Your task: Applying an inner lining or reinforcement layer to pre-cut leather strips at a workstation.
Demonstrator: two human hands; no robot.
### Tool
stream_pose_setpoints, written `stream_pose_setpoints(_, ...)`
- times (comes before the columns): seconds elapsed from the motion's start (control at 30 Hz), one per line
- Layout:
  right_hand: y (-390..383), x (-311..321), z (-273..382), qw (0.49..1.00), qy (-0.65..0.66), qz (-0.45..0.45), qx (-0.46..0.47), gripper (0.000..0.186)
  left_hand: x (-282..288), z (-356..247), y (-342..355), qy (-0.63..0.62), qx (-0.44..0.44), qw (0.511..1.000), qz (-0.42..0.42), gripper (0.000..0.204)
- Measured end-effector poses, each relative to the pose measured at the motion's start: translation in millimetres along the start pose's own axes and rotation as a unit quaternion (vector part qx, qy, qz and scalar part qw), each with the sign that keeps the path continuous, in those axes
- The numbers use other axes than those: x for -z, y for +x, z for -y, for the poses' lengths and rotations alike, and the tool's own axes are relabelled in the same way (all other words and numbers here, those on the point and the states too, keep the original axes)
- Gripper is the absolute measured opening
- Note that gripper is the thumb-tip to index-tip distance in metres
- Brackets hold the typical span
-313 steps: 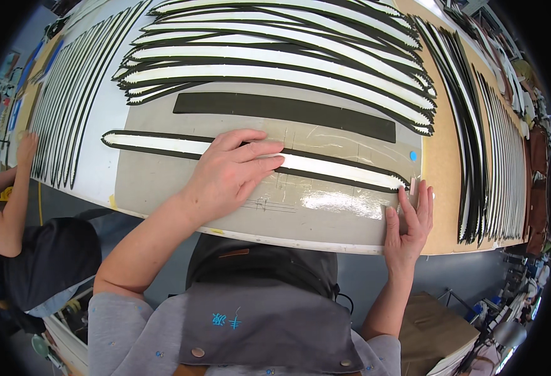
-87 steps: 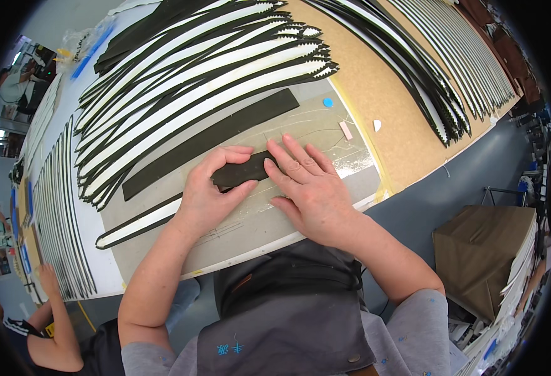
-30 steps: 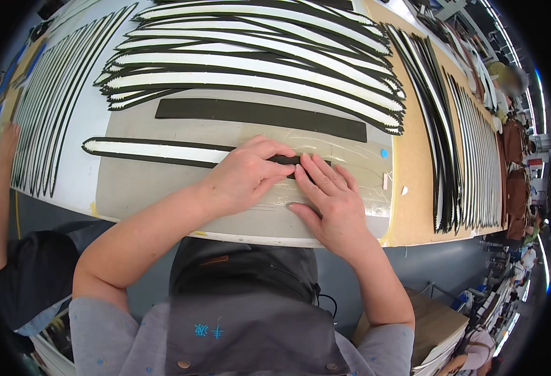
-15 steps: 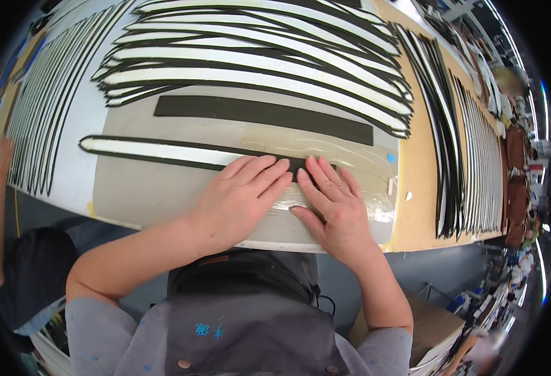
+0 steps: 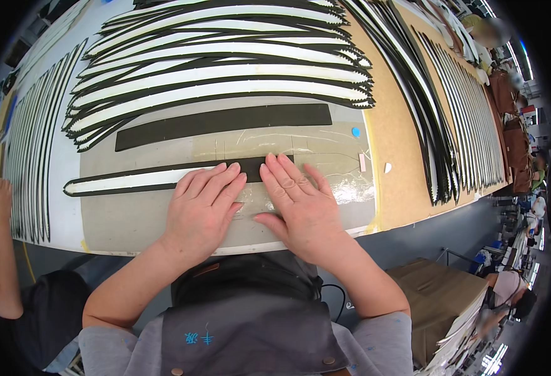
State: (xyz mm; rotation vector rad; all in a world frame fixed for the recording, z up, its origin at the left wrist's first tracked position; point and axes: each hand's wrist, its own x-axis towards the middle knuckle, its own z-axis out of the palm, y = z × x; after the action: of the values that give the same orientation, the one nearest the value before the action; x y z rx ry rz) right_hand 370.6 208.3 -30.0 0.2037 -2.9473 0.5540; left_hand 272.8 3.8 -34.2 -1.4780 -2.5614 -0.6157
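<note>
A long black strip with a white band along its middle lies crosswise on the grey mat in front of me. Its left end is pointed, and its right part is plain black. My left hand rests flat, its fingertips on the strip where the white band meets the black part. My right hand lies flat too, fingertips on the black right end, thumb out to the left on the mat. Fingers of both hands are stretched, with a small gap of black strip between the hands. Beyond it lies a plain black strip.
A large pile of black-and-white strips covers the far side. Bundles of strips lie at the right and left. A blue dot and a pink piece are on the mat. Another person's arm reaches in at left.
The view has turned, so the table appears tilted and shifted left. My hands have moved slightly apart, the left one leftward, and its thumb now shows. Both still lie on the strip.
</note>
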Motion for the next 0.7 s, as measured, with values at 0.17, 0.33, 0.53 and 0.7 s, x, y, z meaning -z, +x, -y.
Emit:
stream_pose_setpoints(0.17,-5.6,11.2,-13.2,0.999,-0.050,-0.002,-0.008,0.067,1.6,0.4,-1.7,-0.023,0.014,1.000,0.005,0.047)
stream_pose_setpoints(0.33,-9.3,10.7,-21.4,0.999,-0.035,-0.010,-0.007,0.065,0.8,1.5,-1.3,-0.022,0.009,1.000,-0.007,0.045)
stream_pose_setpoints(0.53,2.3,28.0,-38.6,0.999,-0.028,0.029,0.028,0.047,-3.0,6.4,-6.0,-0.053,0.017,0.998,-0.014,0.045)
stream_pose_setpoints(0.7,26.3,53.1,-46.9,0.995,0.007,0.086,0.056,0.034,-3.7,3.5,-3.3,-0.025,-0.011,0.999,-0.019,0.042)
